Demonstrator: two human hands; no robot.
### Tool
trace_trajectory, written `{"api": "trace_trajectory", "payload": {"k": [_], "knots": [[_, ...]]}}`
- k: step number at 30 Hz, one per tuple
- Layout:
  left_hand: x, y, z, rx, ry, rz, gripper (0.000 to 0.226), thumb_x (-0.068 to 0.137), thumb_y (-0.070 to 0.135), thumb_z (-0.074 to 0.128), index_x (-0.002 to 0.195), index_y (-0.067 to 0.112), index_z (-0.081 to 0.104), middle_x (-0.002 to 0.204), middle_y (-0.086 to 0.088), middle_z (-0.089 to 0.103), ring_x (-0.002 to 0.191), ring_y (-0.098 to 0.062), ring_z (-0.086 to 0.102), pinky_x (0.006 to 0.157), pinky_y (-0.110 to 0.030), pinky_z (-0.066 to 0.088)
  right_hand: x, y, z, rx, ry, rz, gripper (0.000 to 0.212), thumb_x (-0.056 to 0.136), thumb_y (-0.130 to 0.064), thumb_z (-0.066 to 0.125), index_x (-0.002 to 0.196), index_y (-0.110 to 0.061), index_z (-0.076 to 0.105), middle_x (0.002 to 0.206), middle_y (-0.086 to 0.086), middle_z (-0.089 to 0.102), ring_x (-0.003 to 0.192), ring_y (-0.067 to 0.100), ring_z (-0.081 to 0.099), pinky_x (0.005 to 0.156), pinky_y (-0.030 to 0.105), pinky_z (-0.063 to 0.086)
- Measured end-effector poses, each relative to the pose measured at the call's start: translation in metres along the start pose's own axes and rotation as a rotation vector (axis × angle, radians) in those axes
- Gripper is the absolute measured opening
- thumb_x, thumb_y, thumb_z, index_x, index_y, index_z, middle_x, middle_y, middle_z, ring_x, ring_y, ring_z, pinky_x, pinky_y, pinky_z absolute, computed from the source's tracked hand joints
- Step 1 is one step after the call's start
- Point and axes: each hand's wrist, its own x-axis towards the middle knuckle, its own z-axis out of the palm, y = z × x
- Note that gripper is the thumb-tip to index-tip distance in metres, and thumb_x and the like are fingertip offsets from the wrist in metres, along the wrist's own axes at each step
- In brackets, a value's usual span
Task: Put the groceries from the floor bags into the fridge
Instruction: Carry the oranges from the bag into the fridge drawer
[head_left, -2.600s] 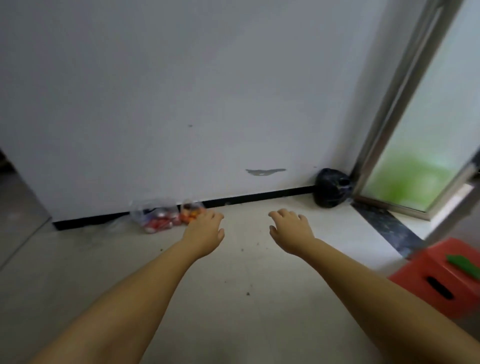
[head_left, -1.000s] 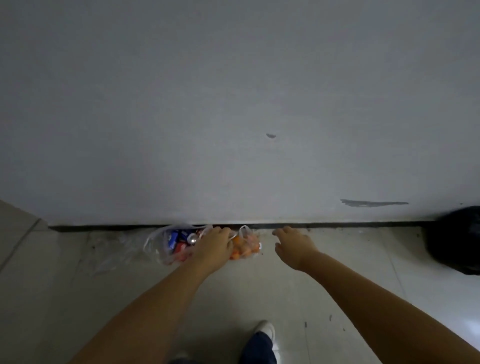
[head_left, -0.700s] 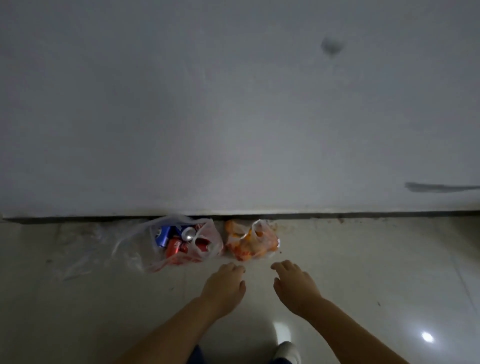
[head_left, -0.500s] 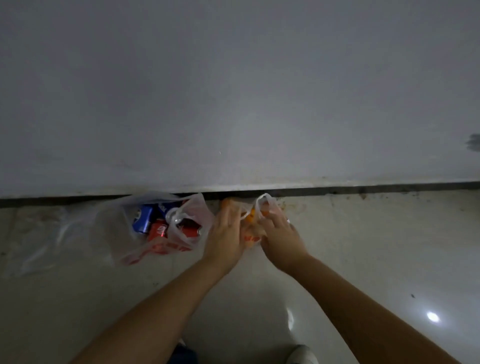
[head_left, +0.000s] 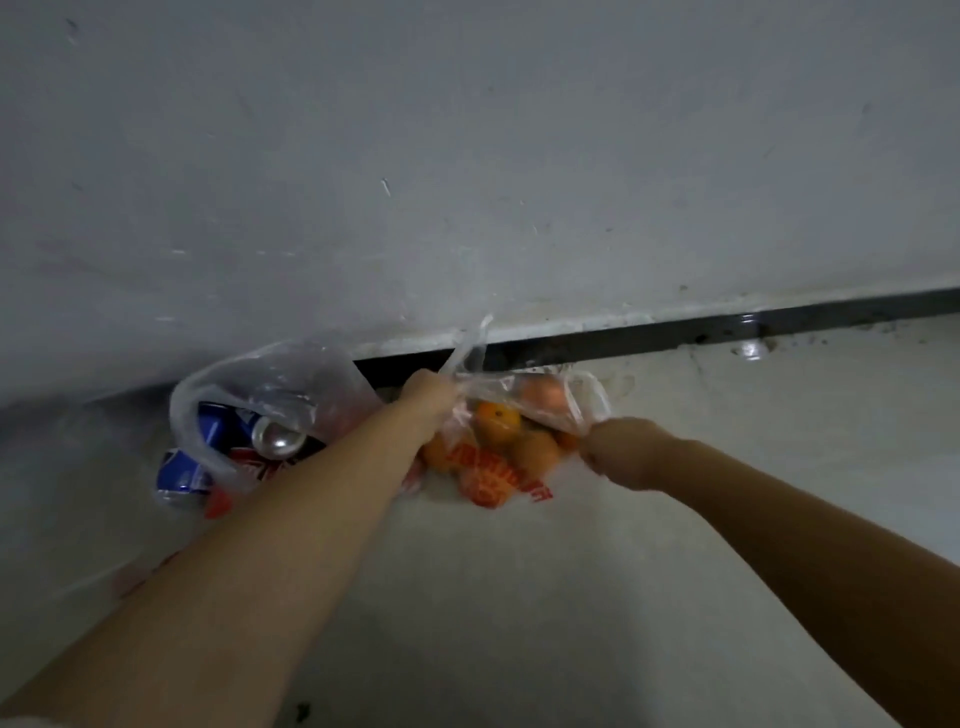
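1. The bag of oranges (head_left: 506, 457), at frame centre against the wall (head_left: 467, 182), is being gripped at its rim by the left hand (head_left: 428, 397) and the right hand (head_left: 615, 449).
2. A bag of cans (head_left: 249, 431) is lying just left of it, behind the left forearm.

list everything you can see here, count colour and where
bag of oranges: one, clear plastic with red print, on the floor by the wall, pulled open by both hands
oranges: several, exact count unclear, orange, inside that bag
bag of cans: one, clear plastic, on the floor left of the orange bag
cans: at least three, blue, red and one silver top, in the left bag
skirting: one black strip, foot of the wall
wall: grey-white, behind the bags
floor: pale tile
left hand: one, grips the orange bag's left edge
right hand: one, grips its right edge
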Motion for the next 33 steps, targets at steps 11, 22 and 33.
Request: {"api": "trace_trajectory", "payload": {"k": [11,22,33], "knots": [[-0.040,-0.003,0.012,-0.626,-0.369,-0.190,0.029,0.090,-0.001,0.033,0.064,0.010,0.038,0.035,0.002,0.035,0.028,-0.010,0.035,0.046,-0.023,0.047,-0.023,0.062,0.011,-0.385,-0.041,0.294,0.023,0.095,-0.013,0.043,0.109,-0.009,0.061,0.110,0.006,0.064,0.108,0.022,0.057,0.109,0.042,0.027],[-0.048,-0.084,0.036,0.447,0.097,0.481,0.050,0.089,0.025,0.061,0.132,0.013,0.038,0.118,-0.011,0.054,0.109,-0.027,0.057,0.087,-0.036,0.050,-0.019,0.052,0.076,-0.676,-0.057,0.061,0.035,0.098,-0.027,0.036,0.132,-0.019,0.044,0.135,0.011,0.050,0.121,0.028,0.049,0.110,0.049,0.024],[-0.069,-0.078,0.061,1.598,-0.184,1.144,0.053,0.091,0.034,0.053,0.136,0.009,0.039,0.131,-0.013,0.052,0.120,-0.031,0.049,0.105,-0.046,0.038,-0.043,-0.028,-0.021,-0.586,0.180,0.248,0.042,0.086,-0.031,0.058,0.126,-0.017,0.051,0.133,0.011,0.047,0.127,0.031,0.041,0.111,0.051,0.021]]}}
